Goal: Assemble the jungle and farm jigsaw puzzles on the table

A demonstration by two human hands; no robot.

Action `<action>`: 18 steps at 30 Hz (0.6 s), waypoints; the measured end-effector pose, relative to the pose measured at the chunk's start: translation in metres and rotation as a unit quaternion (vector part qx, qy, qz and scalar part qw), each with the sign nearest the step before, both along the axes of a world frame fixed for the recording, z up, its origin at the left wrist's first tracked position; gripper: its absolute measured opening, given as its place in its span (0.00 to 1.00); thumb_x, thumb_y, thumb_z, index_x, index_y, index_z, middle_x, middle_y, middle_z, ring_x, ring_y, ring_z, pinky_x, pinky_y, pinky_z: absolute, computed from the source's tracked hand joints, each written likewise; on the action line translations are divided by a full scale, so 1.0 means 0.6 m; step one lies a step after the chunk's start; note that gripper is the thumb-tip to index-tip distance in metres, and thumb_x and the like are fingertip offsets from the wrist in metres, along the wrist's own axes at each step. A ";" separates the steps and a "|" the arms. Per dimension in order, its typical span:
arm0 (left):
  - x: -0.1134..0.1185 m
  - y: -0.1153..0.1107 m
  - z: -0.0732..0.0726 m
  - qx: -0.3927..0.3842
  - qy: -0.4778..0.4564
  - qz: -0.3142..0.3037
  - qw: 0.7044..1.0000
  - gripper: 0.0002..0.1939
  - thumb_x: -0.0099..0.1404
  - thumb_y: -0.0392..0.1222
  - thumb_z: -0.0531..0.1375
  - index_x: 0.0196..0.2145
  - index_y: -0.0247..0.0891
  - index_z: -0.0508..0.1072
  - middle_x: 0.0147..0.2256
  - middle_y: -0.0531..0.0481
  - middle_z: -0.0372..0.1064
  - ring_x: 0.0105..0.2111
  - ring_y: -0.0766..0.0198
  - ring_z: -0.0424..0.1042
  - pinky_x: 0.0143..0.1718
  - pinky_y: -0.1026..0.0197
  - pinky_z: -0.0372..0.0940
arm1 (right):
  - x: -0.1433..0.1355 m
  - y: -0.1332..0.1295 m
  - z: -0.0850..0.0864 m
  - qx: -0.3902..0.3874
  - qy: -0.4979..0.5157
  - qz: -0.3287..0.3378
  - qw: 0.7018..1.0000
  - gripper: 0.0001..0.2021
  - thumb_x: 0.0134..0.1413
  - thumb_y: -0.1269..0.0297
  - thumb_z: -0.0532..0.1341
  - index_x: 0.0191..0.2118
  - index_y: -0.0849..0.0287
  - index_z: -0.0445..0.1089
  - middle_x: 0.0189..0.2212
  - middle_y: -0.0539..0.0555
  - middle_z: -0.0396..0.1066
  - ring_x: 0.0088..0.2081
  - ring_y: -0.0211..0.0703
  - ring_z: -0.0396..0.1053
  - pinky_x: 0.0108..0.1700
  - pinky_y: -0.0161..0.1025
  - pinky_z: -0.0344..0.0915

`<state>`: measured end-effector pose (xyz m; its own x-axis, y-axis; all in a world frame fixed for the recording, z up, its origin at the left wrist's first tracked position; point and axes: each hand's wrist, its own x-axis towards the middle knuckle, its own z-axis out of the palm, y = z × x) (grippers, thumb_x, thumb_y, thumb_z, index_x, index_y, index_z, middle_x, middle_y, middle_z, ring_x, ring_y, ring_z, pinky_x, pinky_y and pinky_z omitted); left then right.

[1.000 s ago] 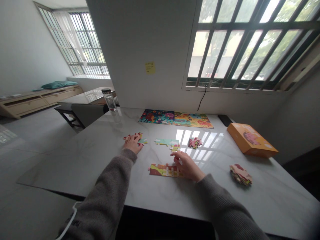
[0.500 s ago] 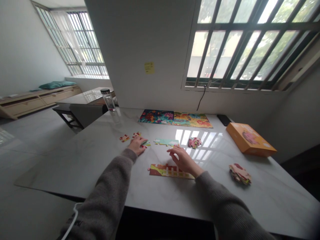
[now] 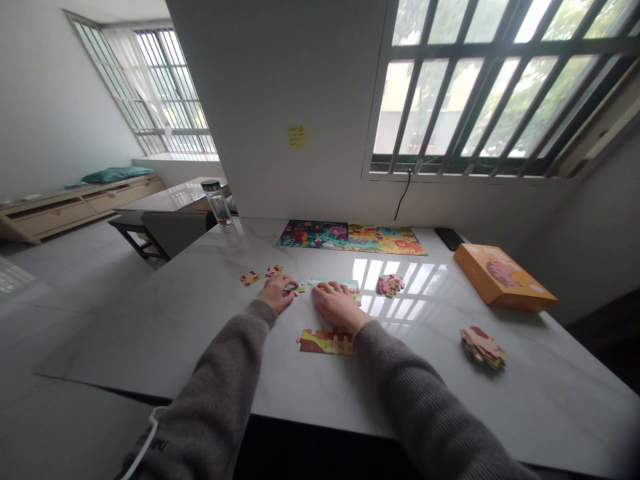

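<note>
My left hand (image 3: pixel 278 292) rests on the table by a few small puzzle pieces (image 3: pixel 299 289), its fingers curved over them; what they grip is too small to tell. My right hand (image 3: pixel 337 305) lies with its fingers spread over the light blue joined puzzle strip (image 3: pixel 354 285), covering its left and lower part. Nearer to me is a red and green joined strip with a white fence (image 3: pixel 319 341), partly under my right wrist. Loose pieces (image 3: pixel 249 278) lie left of my left hand. A pink pile of pieces (image 3: pixel 391 285) sits right of the blue strip.
Two finished colourful pictures (image 3: pixel 350 239) lie at the back by the wall. A glass bottle (image 3: pixel 219 204) stands back left. On the right are a black phone (image 3: pixel 449 239), an orange box (image 3: pixel 504 278) and a larger stack of pieces (image 3: pixel 483 348).
My right hand has moved left and down onto the blue strip, which now has another piece showing at its lower right. My left hand has shifted slightly right.
</note>
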<state>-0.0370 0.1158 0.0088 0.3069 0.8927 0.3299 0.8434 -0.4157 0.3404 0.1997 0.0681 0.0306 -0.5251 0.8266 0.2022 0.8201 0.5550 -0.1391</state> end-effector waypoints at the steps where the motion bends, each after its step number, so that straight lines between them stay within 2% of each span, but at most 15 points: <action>1: 0.001 0.001 -0.001 0.001 -0.004 0.002 1.000 0.12 0.60 0.37 0.60 0.41 0.42 0.78 0.47 0.47 0.71 0.53 0.52 0.65 0.59 0.49 0.57 | -0.001 -0.001 0.000 -0.005 -0.006 -0.003 1.000 0.21 0.66 0.59 0.54 0.63 0.53 0.60 0.61 0.58 0.63 0.59 0.57 0.57 0.59 0.55 0.54; 3: 0.003 0.003 -0.002 0.000 -0.008 0.003 1.000 0.11 0.60 0.40 0.61 0.41 0.42 0.77 0.49 0.48 0.71 0.53 0.51 0.65 0.59 0.48 0.56 | -0.001 -0.001 -0.001 -0.014 -0.012 -0.007 1.000 0.22 0.67 0.58 0.54 0.64 0.53 0.59 0.62 0.58 0.62 0.59 0.57 0.56 0.59 0.55 0.54; 6: 0.008 0.010 0.000 -0.012 -0.010 -0.007 1.000 0.14 0.59 0.43 0.64 0.44 0.43 0.76 0.48 0.47 0.72 0.51 0.49 0.65 0.57 0.46 0.58 | -0.001 -0.001 -0.001 -0.021 -0.014 -0.014 1.000 0.23 0.66 0.57 0.54 0.64 0.53 0.59 0.63 0.58 0.61 0.60 0.57 0.56 0.59 0.55 0.54; 12: 0.020 0.029 0.000 0.010 -0.014 -0.057 0.998 0.14 0.57 0.38 0.63 0.43 0.38 0.76 0.42 0.46 0.71 0.46 0.52 0.67 0.55 0.49 0.61 | -0.003 0.000 -0.006 -0.021 -0.006 -0.018 1.000 0.23 0.67 0.57 0.53 0.64 0.53 0.59 0.63 0.58 0.61 0.60 0.57 0.55 0.59 0.55 0.54; 18: 0.030 0.044 -0.001 0.035 -0.022 -0.097 0.994 0.15 0.58 0.35 0.61 0.45 0.38 0.75 0.41 0.46 0.70 0.44 0.54 0.66 0.52 0.51 0.63 | -0.002 0.001 -0.009 -0.015 0.000 -0.016 1.000 0.22 0.66 0.57 0.54 0.63 0.53 0.59 0.62 0.58 0.61 0.59 0.57 0.56 0.59 0.55 0.53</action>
<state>-0.0189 0.1422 0.0082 0.4557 0.7920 0.4063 0.7294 -0.5939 0.3394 0.1985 0.0687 0.0253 -0.4991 0.8484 0.1765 0.8370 0.5247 -0.1552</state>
